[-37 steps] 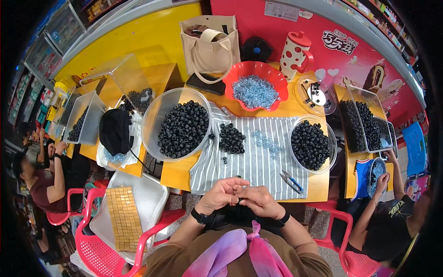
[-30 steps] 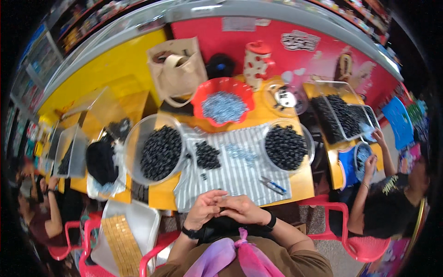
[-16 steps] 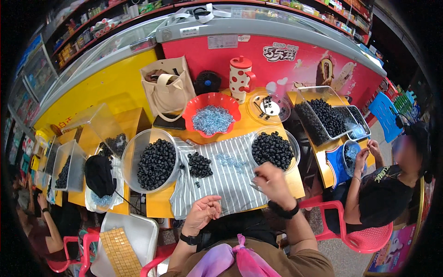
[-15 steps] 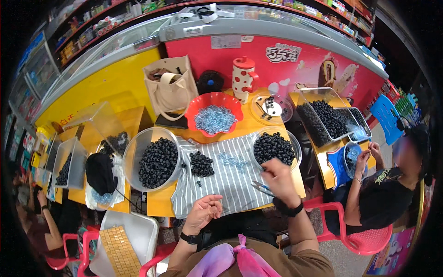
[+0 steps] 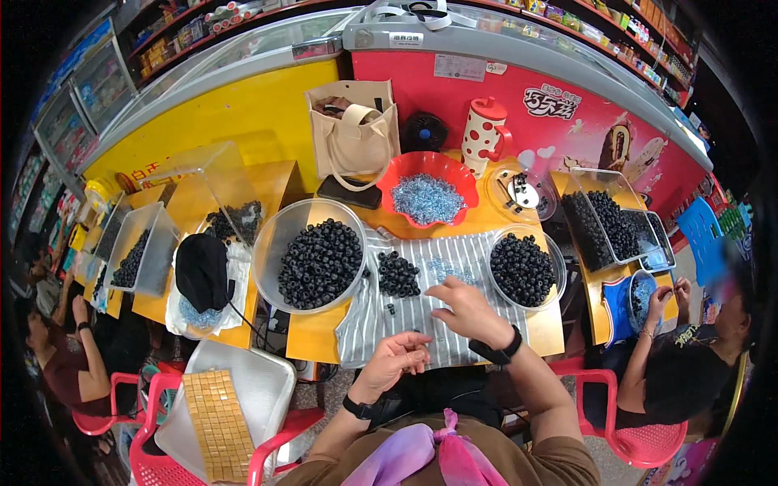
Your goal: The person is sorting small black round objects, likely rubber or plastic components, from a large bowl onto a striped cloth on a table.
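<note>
My left hand point(image 5: 399, 358) is just off the near edge of the grey-and-white striped cloth point(image 5: 365, 328), fingers bent and thumb drawn in. Whatever it pinches is too small to make out. Over the cloth, my right hand point(image 5: 466, 312) points leftward with curled fingers, and its grip is hidden from above. Just beyond it lie a heap of small black ring-like parts point(image 5: 398, 274) and a scatter of clear bluish pieces point(image 5: 450, 270). Two round clear tubs, the left tub point(image 5: 267, 267) and the right tub point(image 5: 559, 271), hold many more black parts.
Behind the cloth stand a red scalloped bowl point(image 5: 468, 182) of bluish pieces, a beige bag point(image 5: 356, 150), a phone point(image 5: 350, 193) and a dotted tumbler point(image 5: 484, 134). At the right, a person point(image 5: 689, 364) works beside clear bins. A white chair point(image 5: 267, 385) is at my left.
The view has shifted, so the table sits farther right. My right hand has moved from the right tub to the cloth's middle, near my left hand. The blue-handled tool beside it no longer shows.
</note>
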`<action>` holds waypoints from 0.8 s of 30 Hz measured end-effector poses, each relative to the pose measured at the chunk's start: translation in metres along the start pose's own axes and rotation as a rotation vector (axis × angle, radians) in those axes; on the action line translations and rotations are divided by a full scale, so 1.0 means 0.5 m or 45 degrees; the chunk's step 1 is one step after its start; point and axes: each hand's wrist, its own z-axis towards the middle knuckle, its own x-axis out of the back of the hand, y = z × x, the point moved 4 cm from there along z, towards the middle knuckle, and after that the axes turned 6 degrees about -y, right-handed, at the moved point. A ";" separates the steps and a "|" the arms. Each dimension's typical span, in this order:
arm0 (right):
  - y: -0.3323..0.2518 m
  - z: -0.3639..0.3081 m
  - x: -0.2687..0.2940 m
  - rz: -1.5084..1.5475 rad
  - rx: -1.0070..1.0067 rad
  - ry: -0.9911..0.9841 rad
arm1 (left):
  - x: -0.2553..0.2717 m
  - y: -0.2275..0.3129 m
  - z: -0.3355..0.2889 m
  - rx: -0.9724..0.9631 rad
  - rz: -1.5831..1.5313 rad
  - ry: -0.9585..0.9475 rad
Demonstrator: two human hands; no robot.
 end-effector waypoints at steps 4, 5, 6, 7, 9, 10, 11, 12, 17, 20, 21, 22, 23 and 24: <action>-0.006 0.077 -0.048 -0.104 0.015 -0.069 | 0.008 -0.003 0.001 -0.049 -0.165 0.061; -0.004 0.089 -0.057 -0.108 0.021 -0.078 | 0.014 -0.007 0.003 -0.058 -0.171 0.065; 0.000 0.101 -0.064 -0.178 0.040 -0.048 | 0.017 -0.009 0.006 -0.069 -0.179 0.054; 0.002 0.109 -0.071 -0.244 0.057 -0.019 | 0.018 -0.010 0.005 -0.077 -0.188 0.045; 0.011 0.107 -0.083 -0.200 0.041 -0.079 | 0.017 -0.009 0.001 -0.077 -0.211 0.053; 0.015 0.103 -0.086 -0.209 0.050 -0.118 | 0.020 -0.007 0.002 -0.082 -0.226 0.056; 0.019 0.097 -0.089 -0.218 0.057 -0.155 | 0.022 -0.007 0.003 -0.088 -0.235 0.057; 0.018 0.081 -0.088 -0.109 0.070 -0.138 | 0.024 -0.007 0.005 -0.091 -0.231 0.060; 0.001 0.024 -0.067 0.005 0.069 -0.217 | 0.031 -0.019 0.007 -0.071 -0.203 0.111; 0.010 -0.014 -0.021 0.214 -0.116 0.038 | 0.032 -0.017 0.010 -0.091 -0.151 0.118; 0.015 -0.029 -0.013 0.219 -0.125 0.038 | 0.029 -0.020 0.011 -0.081 -0.153 0.118; 0.020 -0.045 -0.006 0.226 -0.205 0.032 | 0.028 -0.020 0.011 -0.093 -0.130 0.133; 0.028 -0.060 -0.004 0.233 -0.285 0.026 | 0.028 -0.021 0.012 -0.106 -0.105 0.149; 0.031 -0.072 -0.004 0.238 -0.223 0.065 | 0.029 -0.024 0.013 -0.096 -0.102 0.152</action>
